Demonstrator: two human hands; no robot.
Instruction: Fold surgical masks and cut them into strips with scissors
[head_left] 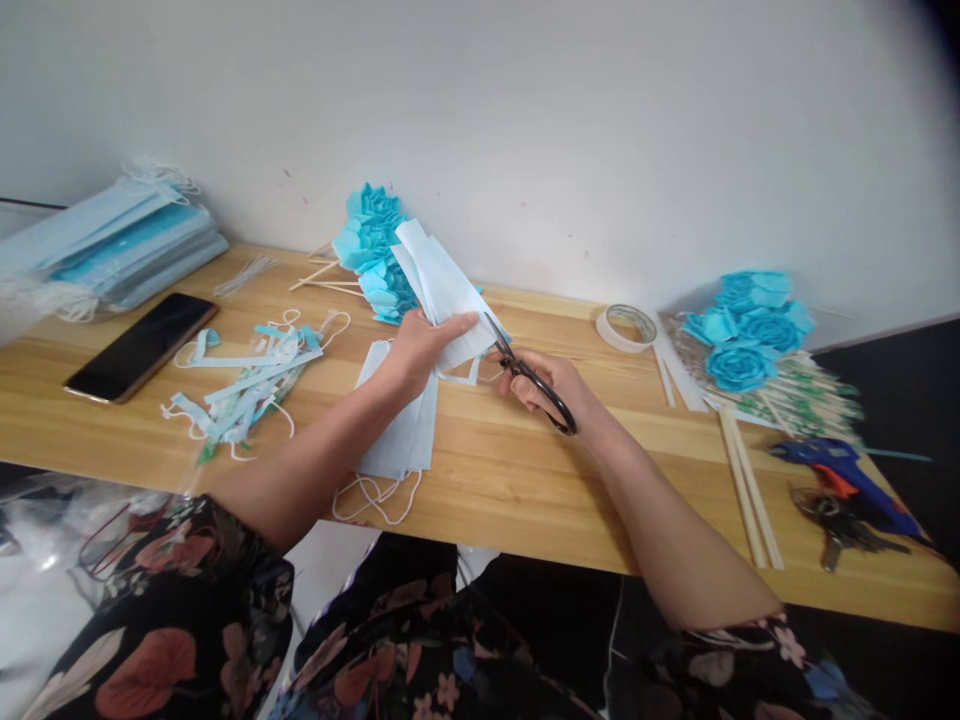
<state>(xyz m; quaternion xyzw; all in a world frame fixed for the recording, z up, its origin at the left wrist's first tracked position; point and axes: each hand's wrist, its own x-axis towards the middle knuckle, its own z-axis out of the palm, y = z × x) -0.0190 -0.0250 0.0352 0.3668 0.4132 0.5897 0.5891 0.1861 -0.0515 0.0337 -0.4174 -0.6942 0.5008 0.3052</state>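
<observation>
Above the middle of the table, my left hand [426, 345] grips a light blue face mask [442, 285], its layers partly fanned apart. My right hand [547, 380] is closed around the black handles of a pair of scissors [551, 395]. The blades meet the mask's right edge, and a thin cut strip [474, 372] hangs beneath it. Below my left hand, more face masks [401, 430] with white ear loops lie on the wood, partly covered by my wrist. A heap of trimmed mask strips [259, 380] lies to the left.
Packed masks [142, 240] and a phone [142, 345] lie at left. Blue flowers [375, 250] on sticks rest against the wall. To the right are a tape roll [627, 328], more blue flowers [750, 325], wooden sticks [746, 490], a blue glue gun [847, 470] and keys [832, 520].
</observation>
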